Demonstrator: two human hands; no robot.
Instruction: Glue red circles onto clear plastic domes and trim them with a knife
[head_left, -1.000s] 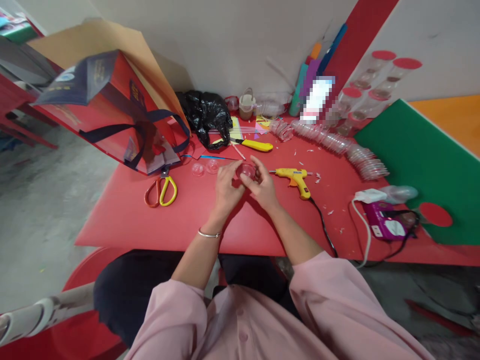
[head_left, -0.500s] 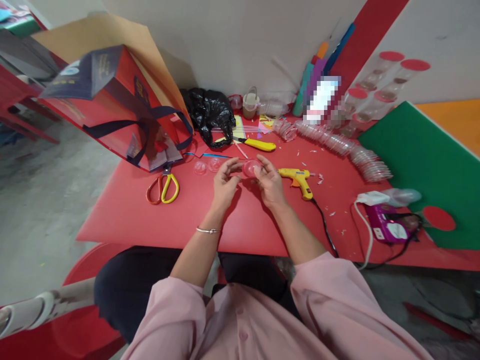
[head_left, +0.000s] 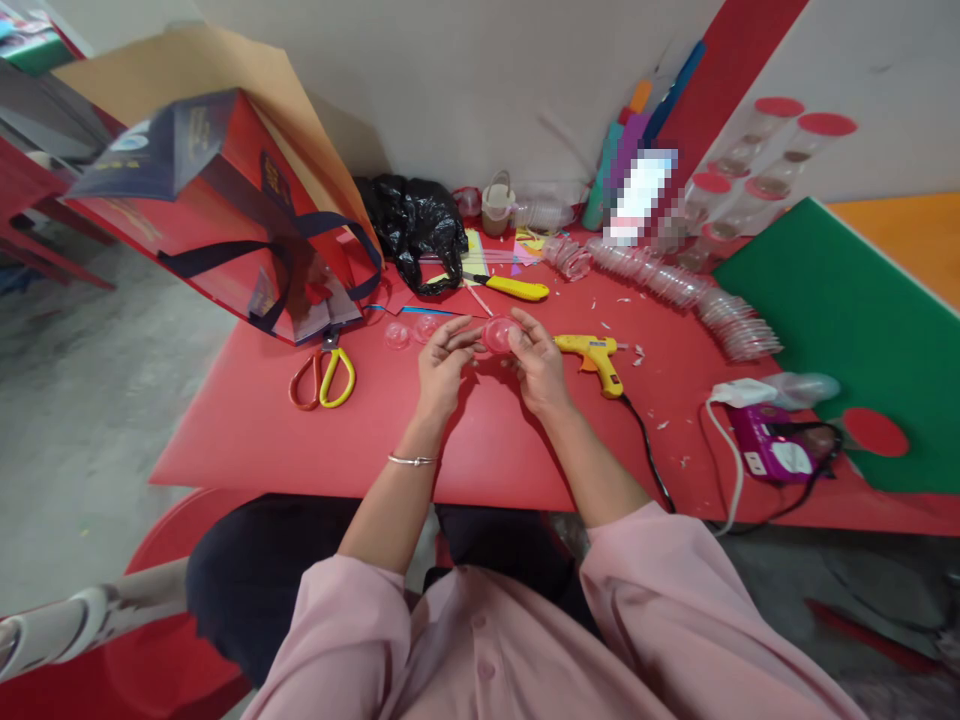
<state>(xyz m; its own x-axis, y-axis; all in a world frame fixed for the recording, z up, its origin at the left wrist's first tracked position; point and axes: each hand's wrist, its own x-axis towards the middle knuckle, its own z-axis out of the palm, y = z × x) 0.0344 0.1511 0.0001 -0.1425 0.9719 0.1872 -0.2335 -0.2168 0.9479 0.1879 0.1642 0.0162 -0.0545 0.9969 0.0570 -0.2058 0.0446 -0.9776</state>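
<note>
The clear, pinkish plastic piece [head_left: 496, 335] has passed from a grip between both hands mainly to the right hand [head_left: 545, 375], whose thumb lies over its face with the fingers bent around its far side. The left hand [head_left: 441, 368] has eased away from its earlier cupping hold: it is partly open, fingers loosely curled and apart, with the tips near the piece's left edge; whether one touches it cannot be told. That change seems to leave the right hand as the main support and more of the round face exposed. The piece is in front of the person, above the red tabletop [head_left: 499, 450]. Two similar clear pieces [head_left: 397, 336] lie just left of the left hand, with scissors [head_left: 337, 378] farther left. The yellow glue gun [head_left: 589, 348] lies just right of the right hand, which now hides its nozzle, so any contact there is unclear.
</note>
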